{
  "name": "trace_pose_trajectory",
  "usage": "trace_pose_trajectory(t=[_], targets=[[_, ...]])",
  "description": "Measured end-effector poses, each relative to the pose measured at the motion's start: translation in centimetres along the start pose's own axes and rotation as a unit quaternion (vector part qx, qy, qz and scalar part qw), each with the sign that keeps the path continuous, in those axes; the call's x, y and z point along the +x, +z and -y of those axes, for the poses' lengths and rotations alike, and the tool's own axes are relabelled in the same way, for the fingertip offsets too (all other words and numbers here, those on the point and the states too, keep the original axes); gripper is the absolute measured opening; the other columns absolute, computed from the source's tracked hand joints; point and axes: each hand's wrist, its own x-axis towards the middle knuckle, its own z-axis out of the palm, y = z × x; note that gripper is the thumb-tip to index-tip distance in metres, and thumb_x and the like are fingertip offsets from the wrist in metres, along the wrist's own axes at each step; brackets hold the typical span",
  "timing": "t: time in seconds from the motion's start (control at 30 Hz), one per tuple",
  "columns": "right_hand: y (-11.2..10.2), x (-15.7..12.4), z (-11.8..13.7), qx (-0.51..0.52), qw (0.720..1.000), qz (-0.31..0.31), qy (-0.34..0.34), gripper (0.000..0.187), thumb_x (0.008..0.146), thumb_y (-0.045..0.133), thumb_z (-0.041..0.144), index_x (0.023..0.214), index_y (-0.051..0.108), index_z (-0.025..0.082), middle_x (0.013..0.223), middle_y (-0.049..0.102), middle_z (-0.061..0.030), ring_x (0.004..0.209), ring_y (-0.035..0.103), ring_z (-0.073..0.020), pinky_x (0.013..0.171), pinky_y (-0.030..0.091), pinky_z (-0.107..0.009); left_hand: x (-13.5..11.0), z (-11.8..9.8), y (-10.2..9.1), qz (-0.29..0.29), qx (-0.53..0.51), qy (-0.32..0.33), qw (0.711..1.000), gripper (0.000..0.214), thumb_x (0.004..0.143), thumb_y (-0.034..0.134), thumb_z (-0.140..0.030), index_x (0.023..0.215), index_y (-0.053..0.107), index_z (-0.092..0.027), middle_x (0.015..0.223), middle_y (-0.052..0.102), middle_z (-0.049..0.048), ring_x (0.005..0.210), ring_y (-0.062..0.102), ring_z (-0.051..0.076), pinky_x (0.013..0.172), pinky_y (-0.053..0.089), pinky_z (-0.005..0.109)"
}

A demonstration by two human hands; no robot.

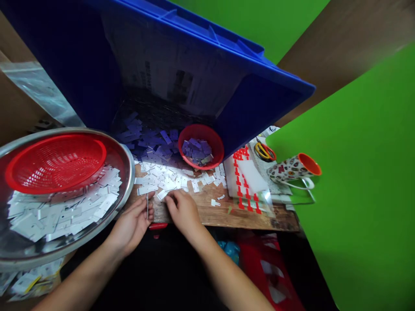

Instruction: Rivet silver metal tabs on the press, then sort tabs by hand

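My left hand [134, 222] is closed on a thin, flat metal piece [147, 207], seen edge-on and standing upright between thumb and fingers. Just right of it, my right hand [184, 210] has its fingers curled down at the near edge of a heap of small flat metal pieces [168, 175]. Its fingertips touch or nearly touch a piece there; what they pinch, if anything, is hidden. The pieces are silvery rectangles, some with a small hole. They spread over the wooden table [207, 214] and back into a blue plastic crate [259, 95] lying on its side.
A red bowl [218, 149] of pieces stands at the crate's mouth. On the left, a large steel basin [129, 170] holds more pieces and a red strainer basket [58, 162]. Rightward lie a sheet of red stickers [240, 190], scissors [265, 151] and a patterned mug [287, 169].
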Motion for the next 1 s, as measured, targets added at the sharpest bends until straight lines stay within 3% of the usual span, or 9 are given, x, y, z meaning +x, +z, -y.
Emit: trace_pose_trajectory(t=[0.1,0.17,0.27,0.4,0.63,0.77,0.87,0.93,1.0], targets=[[-0.1,1.5,0.2,-0.187,0.981,-0.054,-0.017,0.025,0.087,0.055,0.039,0.101,0.062,0.02,0.099,0.062,-0.0081,0.098,0.053,-0.0243,0.085,0.037,-0.036,-0.4,-0.8,0.2,0.069,-0.087,-0.078,0.991,0.029,0.09,0.046,-0.03,0.099,0.064,-0.01,0.059,0.045,-0.0029,0.047,0.044,0.007,0.044,0.04,0.019],[0.2,2.2,0.0,-0.249,0.967,-0.055,-0.017,0.028,0.086,0.057,0.043,0.101,0.061,0.02,0.1,0.061,-0.0086,0.098,0.052,-0.0258,0.085,0.035,-0.037,-0.6,-1.1,0.3,0.087,-0.111,-0.103,0.985,0.038,0.091,0.042,-0.039,0.1,0.064,-0.01,0.063,0.049,-0.0003,0.05,0.047,0.009,0.045,0.042,0.022],[0.6,2.4,-0.5,-0.287,0.956,-0.053,-0.014,0.023,0.088,0.053,0.041,0.097,0.061,0.021,0.098,0.061,-0.0077,0.096,0.052,-0.0255,0.082,0.034,-0.037,-0.5,-1.1,0.2,0.071,-0.118,-0.11,0.984,0.044,0.091,0.041,-0.043,0.113,0.062,-0.011,0.084,0.062,0.0086,0.066,0.059,0.015,0.058,0.051,0.028],[0.5,2.1,-1.0,-0.294,0.954,-0.051,-0.021,0.022,0.09,0.048,0.036,0.091,0.064,0.022,0.092,0.063,-0.0069,0.094,0.053,-0.0245,0.079,0.032,-0.037,-0.1,-0.7,-0.2,0.066,-0.121,-0.124,0.983,0.049,0.089,0.043,-0.047,0.122,0.058,-0.013,0.104,0.065,0.0129,0.088,0.064,0.022,0.073,0.054,0.035],[-0.2,1.8,-1.4,-0.233,0.969,-0.078,-0.021,0.023,0.089,0.049,0.029,0.08,0.068,0.02,0.083,0.066,-0.0069,0.088,0.056,-0.0214,0.079,0.032,-0.033,0.2,-0.3,-0.5,0.058,-0.091,-0.116,0.987,0.052,0.088,0.044,-0.05,0.122,0.059,-0.014,0.115,0.066,0.0139,0.096,0.065,0.023,0.079,0.054,0.035],[-0.1,0.3,-1.3,-0.013,0.997,-0.068,0.023,0.025,0.088,0.049,0.026,0.073,0.068,0.018,0.075,0.066,-0.0027,0.074,0.058,-0.0154,0.071,0.039,-0.025,0.2,-0.1,-0.2,0.011,-0.066,-0.091,0.994,0.051,0.088,0.043,-0.052,0.119,0.061,-0.015,0.13,0.058,0.0135,0.111,0.06,0.026,0.087,0.052,0.037],[0.2,-1.1,-1.2,0.125,0.991,0.006,0.054,0.027,0.087,0.049,0.028,0.071,0.068,0.018,0.068,0.066,0.0002,0.066,0.058,-0.0136,0.061,0.041,-0.022,-0.1,0.0,-0.1,0.014,-0.061,-0.091,0.994,0.051,0.088,0.042,-0.053,0.12,0.06,-0.017,0.132,0.057,0.0134,0.115,0.057,0.028,0.089,0.051,0.043],[0.2,-1.5,-0.9,0.122,0.991,0.037,0.041,0.028,0.088,0.048,0.029,0.072,0.069,0.019,0.069,0.066,0.0004,0.067,0.059,-0.0136,0.062,0.041,-0.022,-0.5,0.0,-0.1,0.02,-0.055,-0.093,0.994,0.05,0.089,0.042,-0.051,0.12,0.06,-0.017,0.13,0.058,0.0146,0.113,0.059,0.03,0.088,0.052,0.047],[0.2,-1.4,-0.6,0.052,0.998,0.023,0.011,0.026,0.089,0.047,0.028,0.079,0.069,0.02,0.077,0.067,-0.001,0.075,0.06,-0.0145,0.069,0.042,-0.023,-0.8,0.0,-0.3,0.006,-0.047,-0.086,0.995,0.047,0.09,0.041,-0.047,0.119,0.06,-0.015,0.127,0.06,0.0163,0.11,0.061,0.03,0.086,0.053,0.047]])
